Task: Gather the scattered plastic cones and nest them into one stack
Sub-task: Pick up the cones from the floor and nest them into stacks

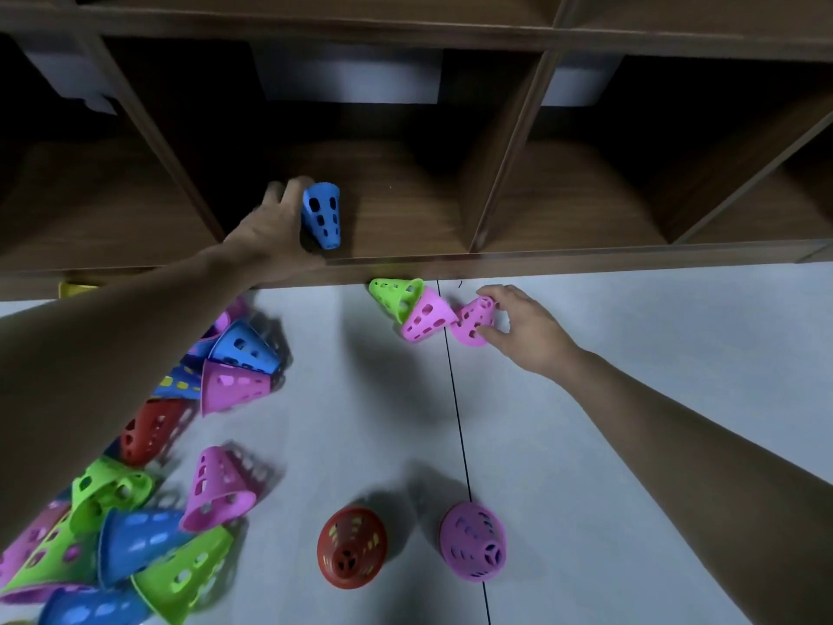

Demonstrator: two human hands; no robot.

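The left hand [277, 223] is reaching into the far shelf unit [496, 263], its fingers curling round the blue cone [322, 215] that is standing on the shelf floor in the middle cubby, wide end far, narrow end near. The right hand [518, 324] is resting on the floor [631, 336] just below the shelf's front edge, thumb and fingers pinching a small pink cone [473, 321] lying on its side. Just to the left of it, a second pink cone [426, 317] is sitting nested into a green cone [396, 296], the pair lying tilted against the shelf base and touching the pinched one.

The left forearm is covering part of the heap of cones [148, 512] at near left, so their count is hard to make out; blue, pink, red and green ones are lying jumbled there, several blurred and some cut off by the frame edge. A yellow object [74, 288] is peeking out under the shelf at far left, mostly hidden.

Nearer, well apart from both hands, a red cone [351, 548] and a purple cone [472, 541] are lying with their perforated ends facing up. A dark seam [459, 421] is running across the floor between them. Pale bins [347, 76] are sitting deep in the dark cubbies.
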